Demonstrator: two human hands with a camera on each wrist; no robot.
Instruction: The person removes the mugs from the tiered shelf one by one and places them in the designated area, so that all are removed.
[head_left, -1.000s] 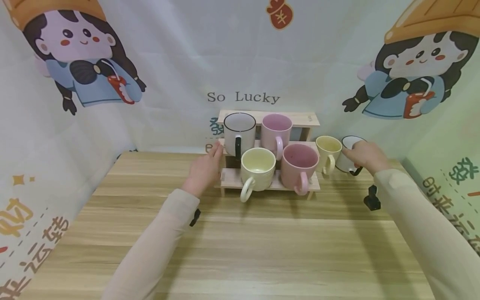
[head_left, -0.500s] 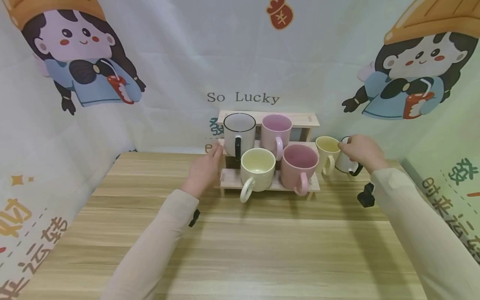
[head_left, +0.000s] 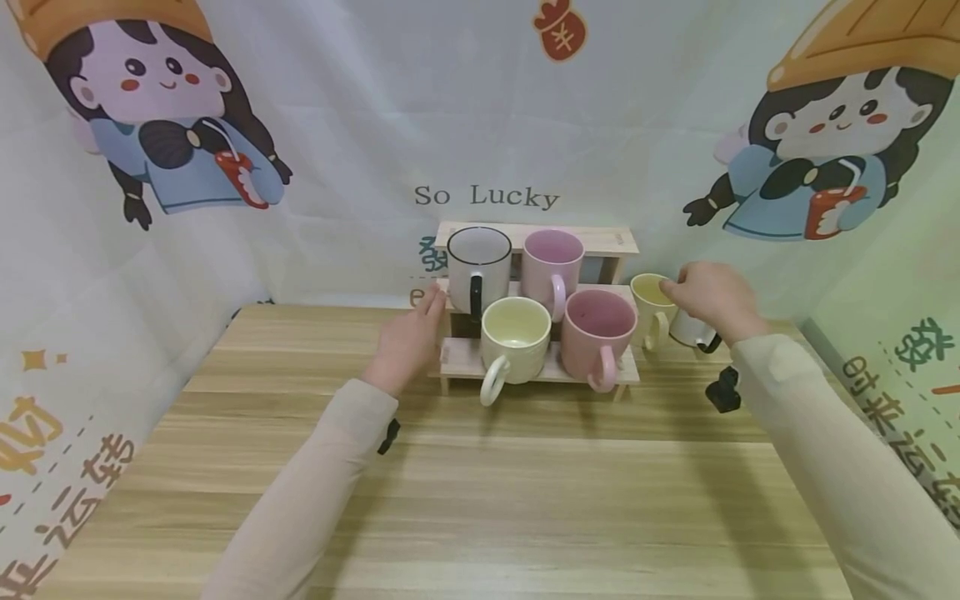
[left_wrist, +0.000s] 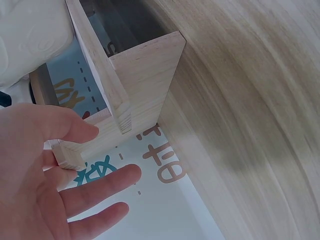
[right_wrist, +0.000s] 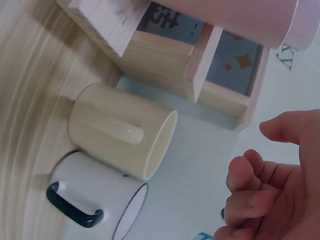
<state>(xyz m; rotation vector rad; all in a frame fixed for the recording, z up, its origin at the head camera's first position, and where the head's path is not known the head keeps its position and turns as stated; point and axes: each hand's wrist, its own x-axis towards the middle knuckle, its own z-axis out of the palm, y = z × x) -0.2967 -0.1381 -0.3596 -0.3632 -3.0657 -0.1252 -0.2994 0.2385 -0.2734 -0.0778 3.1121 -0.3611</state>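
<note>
A tiered wooden shelf (head_left: 525, 367) holds several mugs. On its middle tier are a white mug with a black rim (head_left: 487, 279) and a lilac mug (head_left: 543, 262). A cream mug (head_left: 513, 342) and a pink mug (head_left: 588, 333) occupy the bottom tier. My left hand (head_left: 405, 346) pinches the left end of a shelf board, thumb and bent fingers about it, other fingers extended. On the table to the right stand a yellow mug (right_wrist: 117, 125) and another black-rimmed white mug (right_wrist: 97, 192). My right hand (head_left: 720, 296) hovers above these two, fingers loosely curled around nothing.
The top tier (head_left: 615, 240) rises behind the mugs, close to the printed cloth backdrop (head_left: 337, 150). Bare wood-grain tabletop (head_left: 525, 500) lies in front of the shelf. Cloth walls also flank both sides.
My right hand has let go of the black-rimmed white mug on the table and moved left and up, toward the yellow mug. My left hand and the shelf stay in place.
</note>
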